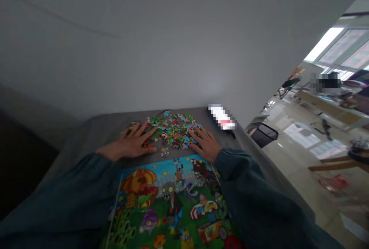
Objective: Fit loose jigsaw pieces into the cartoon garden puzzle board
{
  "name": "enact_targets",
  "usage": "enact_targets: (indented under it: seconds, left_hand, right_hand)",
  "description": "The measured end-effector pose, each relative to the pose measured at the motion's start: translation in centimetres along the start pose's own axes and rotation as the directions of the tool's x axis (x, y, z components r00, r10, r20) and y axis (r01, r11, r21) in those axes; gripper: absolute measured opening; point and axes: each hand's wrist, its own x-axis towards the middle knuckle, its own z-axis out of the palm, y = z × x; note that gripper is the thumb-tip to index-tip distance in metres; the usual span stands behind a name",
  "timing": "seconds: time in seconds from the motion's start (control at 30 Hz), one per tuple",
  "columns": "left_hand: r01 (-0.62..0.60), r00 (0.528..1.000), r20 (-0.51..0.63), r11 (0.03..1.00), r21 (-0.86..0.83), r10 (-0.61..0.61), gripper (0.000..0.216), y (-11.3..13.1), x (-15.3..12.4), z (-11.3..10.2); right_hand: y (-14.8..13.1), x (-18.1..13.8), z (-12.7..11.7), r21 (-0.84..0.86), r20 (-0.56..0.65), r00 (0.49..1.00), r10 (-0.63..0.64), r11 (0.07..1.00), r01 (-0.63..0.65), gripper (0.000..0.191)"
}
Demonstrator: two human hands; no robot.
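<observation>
Two bare hands are bracketing a pile of jigsaw pieces [170, 130] on a grey-covered table [96, 126] beside a pale wall [161, 57]. The left hand [133, 144] is lying open, fingers spread wide, over the pile's left edge; the right hand [206, 143] is lying at the right edge, fingers loosely fanned. Neither is visibly gripping anything, though whatever is hiding beneath the palms cannot be told. The pile is sitting just beyond a cartoon picture [173, 206], and one loose piece [165, 152] (a stray, easily swept along) is lying between the two. Low, flat fingers and light pressure are probably serving best here, sliding pieces without stacking them, with the right hand ideally steering clear of the lit device [220, 117] lying nearby.
</observation>
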Motion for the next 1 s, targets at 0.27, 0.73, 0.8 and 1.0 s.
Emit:
enact_targets:
  seconds: [0.27,0.73,0.8,1.0]
  left_hand:
    - [-0.125,0.965,-0.231,0.992,0.003,0.122,0.065,2.1,1.6,2.9]
    - [-0.036,0.918,-0.397,0.993,-0.109,-0.011,0.058,-1.0,2.0,1.4]
    - [0.023,0.917,-0.393,0.994,-0.110,-0.065,0.060,-1.6,2.0,1.3]
    - [0.133,0.966,-0.209,0.987,-0.094,-0.150,0.063,-2.5,2.0,2.4]
  right_hand:
    - [-2.8,2.8,-0.8,-0.071,0.136,0.985,-0.104,0.991,0.115,0.071]
    - [-4.4,6.4,-3.6,-0.117,0.153,0.985,-0.082,0.988,0.100,0.071]
    - [-6.0,7.1,-3.1,-0.114,0.114,0.987,-0.111,0.986,0.125,0.071]
    - [-10.0,10.8,0.0,-0.107,0.110,0.976,-0.186,0.974,0.197,0.068]
